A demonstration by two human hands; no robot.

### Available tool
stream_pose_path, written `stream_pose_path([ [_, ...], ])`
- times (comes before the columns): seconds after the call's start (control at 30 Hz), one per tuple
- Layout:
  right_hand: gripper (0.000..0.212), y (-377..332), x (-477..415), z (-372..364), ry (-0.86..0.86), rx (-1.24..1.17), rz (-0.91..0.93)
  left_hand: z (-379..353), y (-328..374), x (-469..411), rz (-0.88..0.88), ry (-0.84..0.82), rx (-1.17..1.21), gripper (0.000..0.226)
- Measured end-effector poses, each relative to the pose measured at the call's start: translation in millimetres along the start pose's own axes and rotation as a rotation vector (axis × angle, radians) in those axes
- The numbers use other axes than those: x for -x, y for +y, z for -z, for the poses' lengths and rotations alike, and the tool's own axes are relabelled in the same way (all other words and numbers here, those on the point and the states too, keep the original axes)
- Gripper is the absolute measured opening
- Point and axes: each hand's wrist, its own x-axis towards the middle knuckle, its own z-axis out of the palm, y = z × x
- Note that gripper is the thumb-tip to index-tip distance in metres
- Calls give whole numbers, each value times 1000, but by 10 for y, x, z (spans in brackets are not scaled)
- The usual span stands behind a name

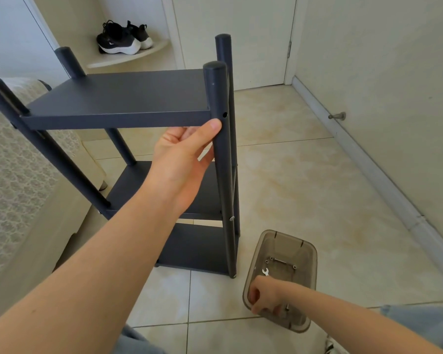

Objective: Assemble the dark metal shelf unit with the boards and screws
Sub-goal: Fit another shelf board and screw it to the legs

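The dark metal shelf unit (pixel 128 98) stands on the tiled floor with three boards between round posts. My left hand (pixel 182 154) holds the near right post (pixel 221 159) just under the top board, thumb beside an empty screw hole (pixel 224 114). My right hand (pixel 266 295) reaches into a translucent brown plastic box (pixel 284 249) on the floor, fingers curled among small parts; what they hold is hidden. A small silver wrench (pixel 265 271) and several screws lie in the box.
A sofa with a patterned cover (pixel 13 175) stands close on the left. Black sneakers (pixel 123 38) sit on a corner shelf at the back. A white door (pixel 241 34) and wall with a doorstop (pixel 338 116) lie to the right.
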Motion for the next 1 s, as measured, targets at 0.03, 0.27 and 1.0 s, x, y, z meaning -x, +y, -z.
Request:
stream_pose_path([
  [0.03, 36, 6, 1, 26, -7, -25, 0, 1, -2, -1, -2, -3, 1, 49],
  [0.27, 18, 289, -31, 372, 175, -121, -44, 7, -25, -4, 2, -9, 16, 40],
  [1.0, 31, 733, -768, 341, 336, 46, -246, 44, -69, -34, -15, -8, -66, 17],
])
